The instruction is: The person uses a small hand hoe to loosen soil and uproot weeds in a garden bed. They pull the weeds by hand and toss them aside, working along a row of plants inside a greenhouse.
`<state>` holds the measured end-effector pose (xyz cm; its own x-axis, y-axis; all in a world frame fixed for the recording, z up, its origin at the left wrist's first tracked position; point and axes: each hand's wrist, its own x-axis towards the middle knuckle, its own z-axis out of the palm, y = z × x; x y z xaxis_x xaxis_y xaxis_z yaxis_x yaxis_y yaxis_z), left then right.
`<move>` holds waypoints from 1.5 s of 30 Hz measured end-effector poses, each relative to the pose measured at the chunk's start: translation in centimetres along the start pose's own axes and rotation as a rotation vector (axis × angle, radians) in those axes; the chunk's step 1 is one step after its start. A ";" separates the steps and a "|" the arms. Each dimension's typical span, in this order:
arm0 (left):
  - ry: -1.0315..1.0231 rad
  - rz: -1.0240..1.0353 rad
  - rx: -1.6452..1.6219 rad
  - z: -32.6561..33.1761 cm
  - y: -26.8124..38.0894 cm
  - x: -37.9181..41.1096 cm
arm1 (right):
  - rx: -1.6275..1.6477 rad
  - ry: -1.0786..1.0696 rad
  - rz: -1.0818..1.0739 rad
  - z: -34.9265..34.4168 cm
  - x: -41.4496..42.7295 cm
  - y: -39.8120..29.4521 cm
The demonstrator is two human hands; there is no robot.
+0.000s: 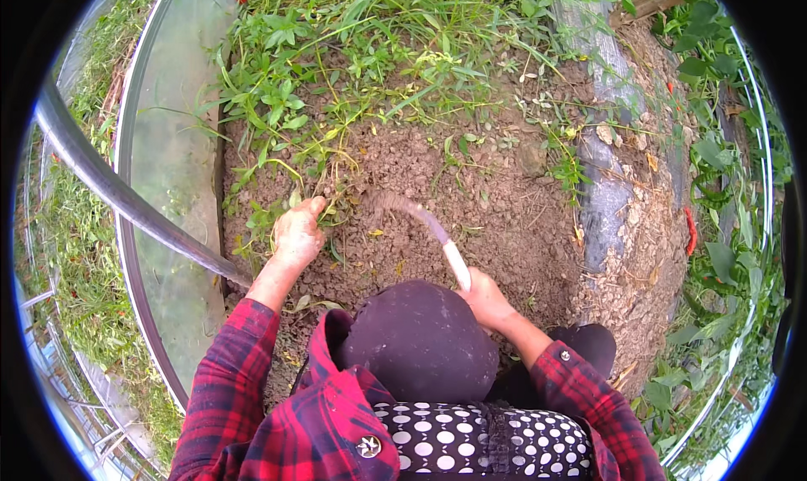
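My left hand [299,230] is closed around the stems of green weeds [325,159], whose roots and leaves spread out beyond my fingers. In my right hand [488,298] is the pale handle [457,265] of a sickle. The curved sickle blade [429,219] reaches left over the loose brown soil [403,247], close to the base of those weeds. Its tip is blurred and soil-coloured, so I cannot tell whether it is in the ground. My dark-clad knee [422,342] is just below the tool.
Dense weeds [391,46] cover the far soil. On the left stand a translucent plastic sheet [170,241] and a slanting metal pipe [139,197] that meets the ground near my left wrist. Dark plastic mulch film [602,210] and pepper plants [719,254] with a red pepper [691,231] line the right.
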<state>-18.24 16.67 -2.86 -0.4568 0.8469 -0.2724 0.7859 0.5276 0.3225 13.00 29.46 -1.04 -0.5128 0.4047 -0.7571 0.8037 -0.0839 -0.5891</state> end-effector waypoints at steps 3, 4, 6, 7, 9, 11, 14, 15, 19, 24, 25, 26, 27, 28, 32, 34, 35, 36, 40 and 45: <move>0.129 0.123 0.288 -1.6 1.5 0.9 | 0.226 0.044 0.145 -2.3 0.4 -2.1; 0.042 0.083 0.372 -2.3 2.0 1.6 | 0.259 0.064 0.132 -2.9 0.5 -1.6; 0.115 0.173 0.486 -2.1 2.3 3.4 | 0.270 0.126 0.076 -3.5 0.6 -0.6; 0.154 0.217 0.545 -2.3 2.5 4.3 | 0.271 0.128 0.088 -3.8 0.3 -0.4; 0.056 0.271 0.582 -2.5 3.2 6.7 | 0.271 0.137 0.116 -4.3 -0.4 -0.4; -0.008 0.284 0.632 -2.3 3.8 9.2 | 0.259 0.159 0.111 -4.1 -0.6 0.2; -0.074 0.396 0.669 -1.8 4.1 12.0 | 0.220 0.189 0.092 -3.9 -0.9 1.4; -0.150 0.360 0.620 -1.8 3.9 12.4 | 0.207 0.197 0.084 -3.9 -1.0 1.8; -0.195 0.259 0.178 -1.5 3.0 11.7 | 0.281 0.191 0.138 -4.3 -1.5 2.2; -0.091 -0.280 -1.379 1.8 -1.0 10.1 | 0.275 0.184 0.111 -4.2 -0.9 3.0; 0.037 -0.187 -1.217 1.3 -0.4 8.5 | 0.276 0.182 0.119 -4.4 -1.0 2.7; 0.213 -0.244 -1.259 1.8 -1.5 7.4 | 0.276 0.180 0.126 -4.5 -1.0 2.5; 0.397 -0.303 -1.288 1.7 -3.3 5.9 | 0.273 0.177 0.117 -4.4 -1.0 2.4; 0.437 -0.302 -1.281 0.1 -3.6 4.4 | 0.274 0.180 0.112 -4.5 -0.8 2.6; 0.745 -0.069 -1.176 -4.1 -4.3 1.6 | 0.314 0.201 0.106 -5.0 -0.7 3.5; 0.771 -0.218 -1.086 -4.1 -5.7 0.4 | 0.318 0.194 0.103 -4.9 -0.7 3.4; 0.708 -0.262 -0.970 -4.2 -6.4 -0.2 | 0.314 0.190 0.100 -4.9 -0.7 3.2; 0.775 -0.387 -1.195 -6.8 -2.4 0.5 | 0.310 0.200 0.109 -5.2 -0.8 3.3; 0.880 -0.102 -0.698 -13.6 -1.9 3.9 | 0.412 0.178 0.106 -5.2 -1.3 2.7; 1.019 0.095 0.929 -21.7 2.3 8.2 | 0.384 0.221 0.093 -5.4 -1.5 3.4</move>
<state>-29.19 26.28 15.28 -0.1697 0.7633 0.6233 0.6338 0.5689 -0.5241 18.18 33.52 -0.38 -0.3338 0.5604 -0.7580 0.6516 -0.4439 -0.6151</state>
